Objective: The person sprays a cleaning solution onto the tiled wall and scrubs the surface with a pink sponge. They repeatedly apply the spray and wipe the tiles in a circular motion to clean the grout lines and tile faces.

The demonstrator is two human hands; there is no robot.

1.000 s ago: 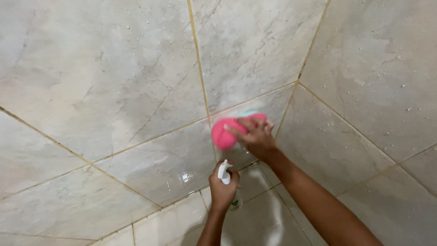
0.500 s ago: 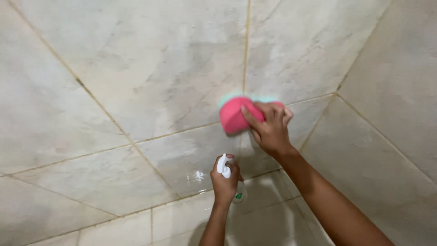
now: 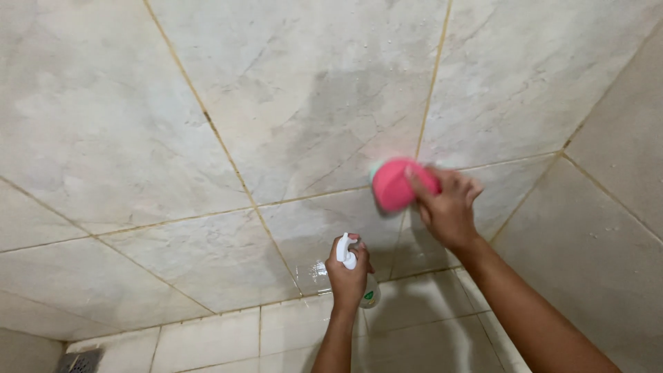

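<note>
We press a pink sponge (image 3: 395, 183) flat against the pale marbled wall tile (image 3: 304, 90), the right hand (image 3: 445, 207) grasping it so that our fingers cover its right edge; a green backing barely shows at its upper left. Below it, the left hand (image 3: 347, 280) is clenched around a spray bottle (image 3: 369, 297), of which we see only the white nozzle and a sliver of the body. A damp patch darkens the tile above the sponge. Brownish grout lines cross the wall, smaller floor tiles (image 3: 228, 338) lie below, and a drain grate (image 3: 79, 360) is cut off at the bottom left corner.
</note>
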